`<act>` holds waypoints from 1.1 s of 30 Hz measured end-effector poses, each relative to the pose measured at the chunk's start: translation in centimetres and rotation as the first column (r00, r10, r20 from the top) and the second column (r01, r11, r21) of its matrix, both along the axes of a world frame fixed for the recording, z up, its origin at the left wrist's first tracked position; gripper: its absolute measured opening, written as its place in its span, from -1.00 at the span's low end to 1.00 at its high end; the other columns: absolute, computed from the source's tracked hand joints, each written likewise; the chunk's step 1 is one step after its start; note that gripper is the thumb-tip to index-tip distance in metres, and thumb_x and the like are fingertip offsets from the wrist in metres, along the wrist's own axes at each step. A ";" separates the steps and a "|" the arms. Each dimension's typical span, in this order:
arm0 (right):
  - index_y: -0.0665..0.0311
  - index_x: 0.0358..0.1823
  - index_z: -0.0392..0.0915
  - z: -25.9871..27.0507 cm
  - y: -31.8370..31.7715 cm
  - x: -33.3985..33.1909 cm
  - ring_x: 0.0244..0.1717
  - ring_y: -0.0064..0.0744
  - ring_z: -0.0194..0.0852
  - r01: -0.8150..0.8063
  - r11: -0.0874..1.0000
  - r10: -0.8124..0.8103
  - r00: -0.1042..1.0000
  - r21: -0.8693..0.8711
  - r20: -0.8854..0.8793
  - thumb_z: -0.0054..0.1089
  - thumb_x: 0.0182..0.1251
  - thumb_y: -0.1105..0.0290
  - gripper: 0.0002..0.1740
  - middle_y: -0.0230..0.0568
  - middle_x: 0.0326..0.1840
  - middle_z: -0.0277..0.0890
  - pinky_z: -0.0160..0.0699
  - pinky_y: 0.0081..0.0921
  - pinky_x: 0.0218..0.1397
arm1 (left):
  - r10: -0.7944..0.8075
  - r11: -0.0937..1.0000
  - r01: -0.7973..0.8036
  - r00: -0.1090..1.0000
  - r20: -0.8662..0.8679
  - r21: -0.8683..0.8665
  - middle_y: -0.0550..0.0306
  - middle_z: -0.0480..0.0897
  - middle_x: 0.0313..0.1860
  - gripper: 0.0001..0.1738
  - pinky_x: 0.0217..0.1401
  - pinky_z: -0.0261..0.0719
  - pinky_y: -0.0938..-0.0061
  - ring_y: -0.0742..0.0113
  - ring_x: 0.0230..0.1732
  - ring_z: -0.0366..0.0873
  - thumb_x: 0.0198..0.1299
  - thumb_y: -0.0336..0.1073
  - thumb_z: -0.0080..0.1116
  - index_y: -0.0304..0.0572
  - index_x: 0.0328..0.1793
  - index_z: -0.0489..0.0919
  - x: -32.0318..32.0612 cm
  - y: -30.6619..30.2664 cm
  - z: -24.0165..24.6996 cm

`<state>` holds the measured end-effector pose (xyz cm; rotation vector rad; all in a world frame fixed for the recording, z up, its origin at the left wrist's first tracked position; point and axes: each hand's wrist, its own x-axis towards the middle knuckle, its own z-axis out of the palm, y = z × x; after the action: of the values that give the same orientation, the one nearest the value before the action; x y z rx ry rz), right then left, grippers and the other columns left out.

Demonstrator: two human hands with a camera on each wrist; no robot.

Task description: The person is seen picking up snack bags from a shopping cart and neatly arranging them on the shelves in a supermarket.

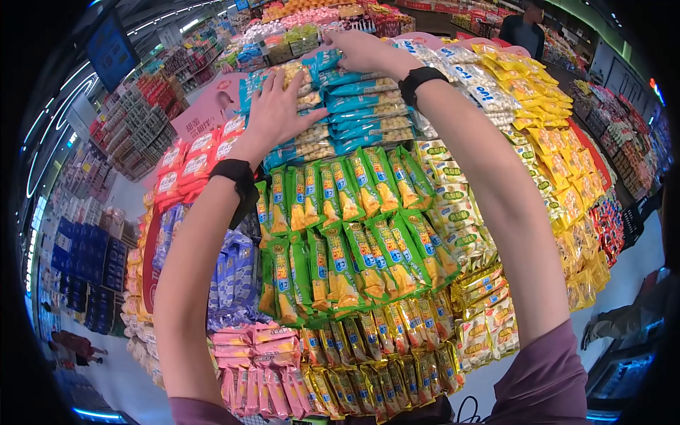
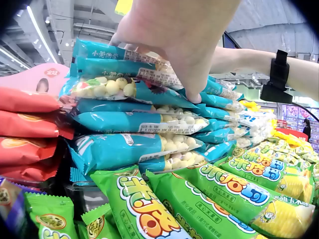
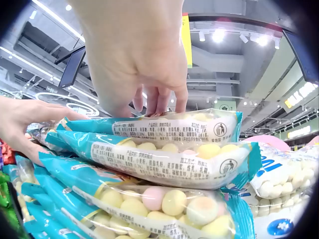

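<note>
In the head view my left hand [image 1: 276,117] lies over the left stack of teal snack bags [image 1: 304,152], fingers spread. The left wrist view shows its thumb [image 2: 193,93] against the right side of the upper teal bags [image 2: 119,124]. My right hand [image 1: 365,53] reaches over the right stack of teal bags [image 1: 372,113], at its far top end. From the right wrist, its bent fingers [image 3: 162,99] point down at the top bag [image 3: 174,127], fingertips partly hidden behind it. Clear windows in the bags show round, pale yellow and pink sweets or biscuits.
Green corn-snack packets [image 1: 347,248] lie in rows in front of the teal stacks. Red packets [image 1: 195,166] stand left, white bags [image 1: 478,81] and yellow bags [image 1: 528,85] right. A pink sign board [image 1: 205,106] rises at the back left. A person [image 1: 523,32] stands beyond the display.
</note>
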<state>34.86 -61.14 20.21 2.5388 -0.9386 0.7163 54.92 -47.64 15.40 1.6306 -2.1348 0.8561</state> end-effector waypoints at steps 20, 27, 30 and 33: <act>0.18 -0.10 0.71 -0.9 1.2 0.4 -0.12 -0.16 0.66 -0.156 0.984 0.150 0.986 0.081 0.075 0.46 0.14 0.12 -0.62 -0.17 -0.20 0.69 0.60 -0.25 -0.02 | 0.040 0.999 -0.040 0.999 0.025 0.033 -0.32 0.11 0.58 0.17 0.58 0.03 -0.06 -0.21 0.59 0.04 0.08 0.52 0.07 -0.21 0.60 0.15 -0.2 0.1 0.0; 0.19 -0.02 0.68 1.6 2.0 -1.4 -0.03 -0.18 0.67 -0.165 0.971 0.126 0.968 0.174 0.215 0.24 0.36 0.05 -0.61 -0.14 -0.09 0.69 0.59 -0.31 0.06 | 0.065 0.997 -0.063 0.997 -0.036 0.051 -0.25 0.10 0.60 0.15 0.60 -0.03 -0.04 -0.21 0.60 0.01 0.12 0.50 0.03 -0.22 0.61 0.11 0.1 0.8 0.4; 0.18 0.06 0.65 2.1 0.5 -3.8 0.00 -0.18 0.66 -0.137 0.972 0.099 0.975 0.189 0.200 0.18 0.41 0.03 -0.59 -0.12 -0.04 0.69 0.59 -0.31 0.10 | 0.057 0.997 -0.054 0.997 -0.053 0.054 -0.24 0.10 0.60 0.15 0.60 0.00 -0.02 -0.21 0.60 0.01 0.14 0.50 0.00 -0.21 0.62 0.09 0.9 1.3 0.5; 0.14 0.18 0.58 1.7 -0.2 -6.7 0.06 -0.14 0.63 -0.105 0.986 0.076 0.976 0.133 0.204 0.14 0.43 0.00 -0.53 -0.09 0.00 0.67 0.56 -0.26 0.15 | 0.041 0.998 -0.036 0.995 -0.088 0.057 -0.26 0.11 0.59 0.13 0.59 0.04 -0.02 -0.23 0.59 0.05 0.16 0.50 -0.03 -0.22 0.62 0.09 1.5 2.1 0.9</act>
<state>28.15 -61.29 21.93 2.6876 -0.9733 0.9776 56.37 -45.55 16.26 1.7087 -2.0902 0.7273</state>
